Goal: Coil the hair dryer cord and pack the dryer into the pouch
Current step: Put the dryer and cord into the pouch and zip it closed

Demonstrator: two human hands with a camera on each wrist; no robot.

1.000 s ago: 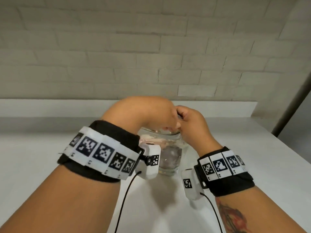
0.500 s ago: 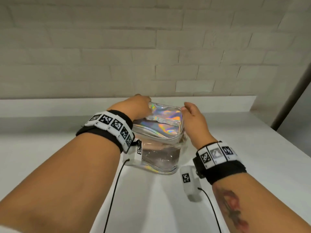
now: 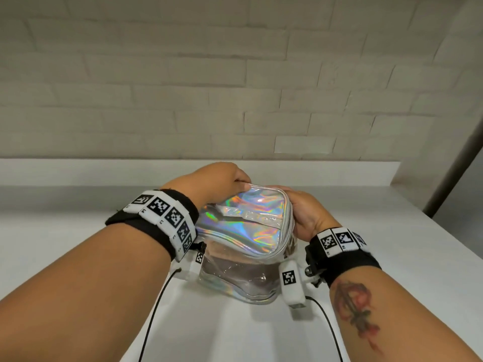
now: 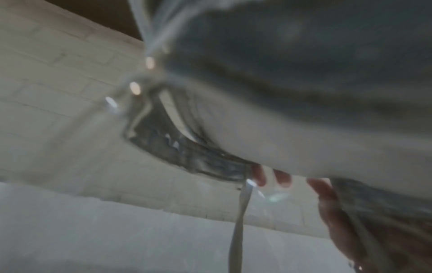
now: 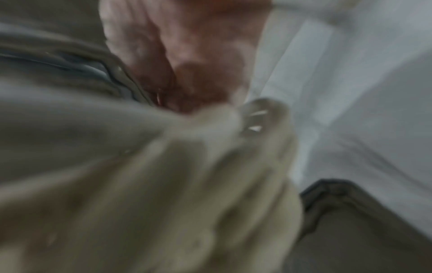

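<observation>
Two forearms, each banded at the wrist with black straps and checkered marker tags, reach across a plain white countertop (image 3: 78, 231). Thin black cables (image 3: 154, 309) trail from the wrist-worn cameras toward the near edge. Between the hands stands the pouch (image 3: 245, 226), its iridescent silver lid catching rainbow glare above clear plastic sides, its base resting on the surface. The left hand (image 3: 217, 184) pinches the lid's far left corner between curled fingers; the right hand (image 3: 303, 215) cups the pouch's right edge, fingers wrapped over the far corner. Both wrist views are heavily blurred, showing only skin and shiny material at close range. The dryer cannot be made out through the pouch walls. Behind the pouch a low white ledge (image 3: 339, 171) runs along the counter's back, and above it rises a wall (image 3: 183, 74) of pale painted brick.
</observation>
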